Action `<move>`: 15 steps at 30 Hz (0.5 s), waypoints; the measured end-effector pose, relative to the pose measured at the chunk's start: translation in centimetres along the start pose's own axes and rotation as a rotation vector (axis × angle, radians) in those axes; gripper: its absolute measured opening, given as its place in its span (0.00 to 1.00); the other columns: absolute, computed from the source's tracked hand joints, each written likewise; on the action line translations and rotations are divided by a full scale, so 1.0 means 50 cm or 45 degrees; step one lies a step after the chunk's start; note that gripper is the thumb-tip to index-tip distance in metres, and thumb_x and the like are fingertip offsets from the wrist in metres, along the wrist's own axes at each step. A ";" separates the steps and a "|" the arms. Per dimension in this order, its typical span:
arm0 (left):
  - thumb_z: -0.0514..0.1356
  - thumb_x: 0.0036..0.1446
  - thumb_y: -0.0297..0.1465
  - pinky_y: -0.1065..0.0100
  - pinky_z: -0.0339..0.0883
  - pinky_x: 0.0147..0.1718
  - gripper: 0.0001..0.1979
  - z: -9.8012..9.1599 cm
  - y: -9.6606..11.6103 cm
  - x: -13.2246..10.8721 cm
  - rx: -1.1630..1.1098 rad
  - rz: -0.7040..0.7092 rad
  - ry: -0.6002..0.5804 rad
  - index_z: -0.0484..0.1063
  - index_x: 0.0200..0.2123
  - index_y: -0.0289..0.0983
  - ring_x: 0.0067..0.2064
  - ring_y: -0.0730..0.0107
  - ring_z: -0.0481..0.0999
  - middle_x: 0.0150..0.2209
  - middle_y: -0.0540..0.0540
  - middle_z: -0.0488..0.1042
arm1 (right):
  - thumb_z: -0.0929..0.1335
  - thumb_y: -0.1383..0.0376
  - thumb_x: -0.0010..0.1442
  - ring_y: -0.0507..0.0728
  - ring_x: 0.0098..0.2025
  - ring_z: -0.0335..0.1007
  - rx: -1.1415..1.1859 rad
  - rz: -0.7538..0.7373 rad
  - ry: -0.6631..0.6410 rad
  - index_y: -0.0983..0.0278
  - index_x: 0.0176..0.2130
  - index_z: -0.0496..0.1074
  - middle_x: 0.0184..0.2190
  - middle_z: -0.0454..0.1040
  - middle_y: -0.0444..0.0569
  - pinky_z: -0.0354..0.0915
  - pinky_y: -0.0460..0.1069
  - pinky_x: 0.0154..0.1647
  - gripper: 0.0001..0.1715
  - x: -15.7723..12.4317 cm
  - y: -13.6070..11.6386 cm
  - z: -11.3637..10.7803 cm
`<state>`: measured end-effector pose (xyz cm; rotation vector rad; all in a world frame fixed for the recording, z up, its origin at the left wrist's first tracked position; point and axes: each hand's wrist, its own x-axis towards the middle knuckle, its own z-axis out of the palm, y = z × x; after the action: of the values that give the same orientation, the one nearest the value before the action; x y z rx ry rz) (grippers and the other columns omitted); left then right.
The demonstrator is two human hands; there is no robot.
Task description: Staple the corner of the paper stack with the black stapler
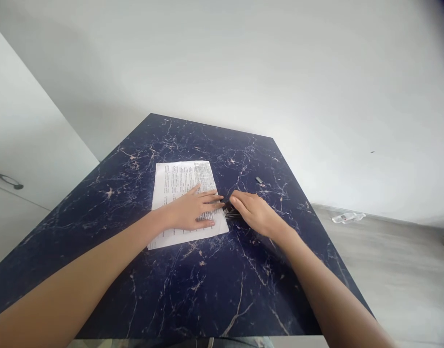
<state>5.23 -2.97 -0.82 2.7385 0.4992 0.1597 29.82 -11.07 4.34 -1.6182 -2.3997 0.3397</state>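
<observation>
- My left hand point(193, 210) lies flat, palm down, fingers spread wide across the printed papers point(171, 193); it presses on them without gripping anything.
- The papers lie on the desk point(207, 285), left of its middle as I look down, a little askew, their lines of print running away from me, with a denser grey block along the right-hand side.
- At the lower left corner a second edge peeks out, so I see more than one sheet, but I cannot tell how many.
- My right hand point(253, 210) is curled narrow around a dark tool point(234, 216), thumb and fingers drawn in over it.
- Most of the dark tool is hidden under that hand; its visible end meets the right edge of the papers, just beside my left fingertips, and I cannot tell whether the sheets sit inside it.
- Beyond my right hand, apart from it, a small dark box point(259, 181) rests on the desk.
- The desk top is deep blue with white and pinkish veins, and its far edge stands near a pale wall point(316, 87).
- Off to my right, a clear plastic item point(348, 218) lies on the grey floor point(407, 270).
- To my left is a white cabinet point(29, 135) with a dark handle point(6, 179).
</observation>
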 end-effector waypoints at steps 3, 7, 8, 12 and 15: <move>0.48 0.69 0.53 0.47 0.25 0.72 0.34 -0.001 -0.001 -0.001 0.017 0.002 -0.019 0.43 0.74 0.57 0.75 0.56 0.45 0.75 0.54 0.45 | 0.64 0.51 0.70 0.58 0.38 0.70 0.073 -0.129 -0.125 0.59 0.45 0.69 0.39 0.75 0.49 0.60 0.49 0.35 0.15 -0.014 0.039 -0.033; 0.46 0.70 0.52 0.47 0.22 0.72 0.33 -0.001 -0.002 -0.003 0.012 0.004 -0.059 0.42 0.74 0.57 0.76 0.57 0.42 0.75 0.55 0.42 | 0.69 0.57 0.65 0.56 0.32 0.68 -0.033 -0.177 -0.191 0.60 0.39 0.70 0.34 0.75 0.48 0.57 0.49 0.32 0.10 -0.018 0.084 -0.048; 0.46 0.70 0.52 0.47 0.23 0.72 0.33 -0.001 -0.001 -0.003 0.009 0.003 -0.061 0.42 0.74 0.57 0.76 0.57 0.42 0.75 0.55 0.41 | 0.70 0.57 0.64 0.55 0.31 0.67 -0.028 -0.162 -0.200 0.61 0.37 0.70 0.33 0.75 0.47 0.57 0.49 0.31 0.10 -0.018 0.096 -0.050; 0.48 0.69 0.53 0.47 0.28 0.72 0.34 -0.009 0.006 -0.002 -0.001 0.012 -0.058 0.41 0.74 0.58 0.75 0.55 0.44 0.75 0.55 0.42 | 0.70 0.56 0.63 0.54 0.26 0.65 0.047 0.028 -0.113 0.61 0.33 0.69 0.27 0.72 0.45 0.56 0.50 0.28 0.12 -0.022 0.137 -0.062; 0.49 0.71 0.48 0.45 0.37 0.71 0.31 -0.028 -0.002 -0.007 -0.013 -0.103 0.204 0.47 0.73 0.54 0.74 0.54 0.51 0.74 0.51 0.50 | 0.68 0.54 0.64 0.54 0.25 0.65 0.206 0.177 0.034 0.62 0.36 0.70 0.27 0.72 0.45 0.57 0.50 0.26 0.14 -0.019 0.136 -0.058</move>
<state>4.62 -2.56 0.46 2.7031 0.6493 0.3621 37.02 -9.29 4.89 -1.7071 -2.1833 0.5190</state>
